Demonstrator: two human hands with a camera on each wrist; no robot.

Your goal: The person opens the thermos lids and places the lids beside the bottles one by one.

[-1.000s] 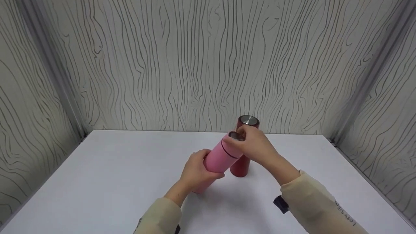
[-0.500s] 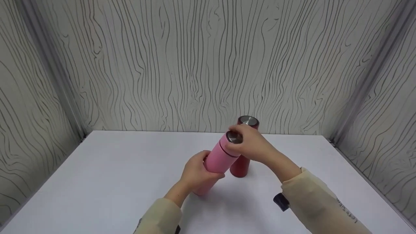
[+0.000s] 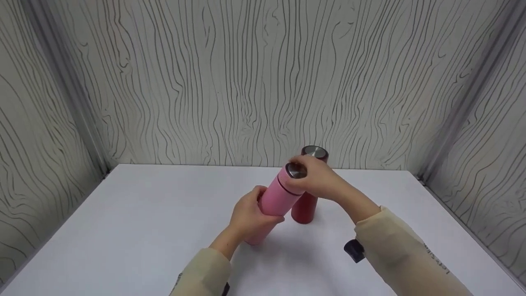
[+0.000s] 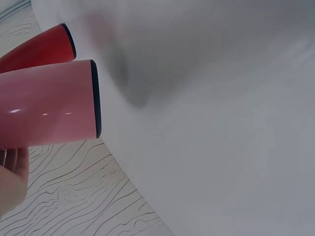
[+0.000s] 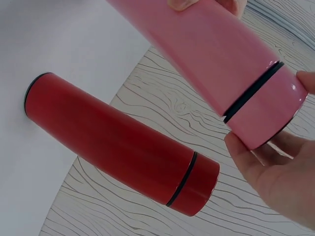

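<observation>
A pink thermos flask (image 3: 279, 200) is held tilted above the table, its top leaning to the right. My left hand (image 3: 249, 217) grips it round the body. At the upper end, my right hand (image 3: 320, 177) holds the pink lid (image 5: 268, 110) between thumb and fingers; a dark ring runs between lid and body. Just behind stands an upright red thermos flask (image 3: 304, 210), partly covered by the right hand and the pink flask in the head view. The right wrist view shows the red flask (image 5: 115, 140) whole, with its lid on.
The white table (image 3: 144, 218) lies under both flasks. A wall with a wood-grain pattern (image 3: 263, 82) rises at its back edge, and similar panels flank both sides. A dark strap piece (image 3: 354, 250) hangs below the right sleeve.
The fingers of my right hand have shifted round the lid, baring more of its metal top. The pink flask stays tilted at almost the same place, and the red flask has not moved.
</observation>
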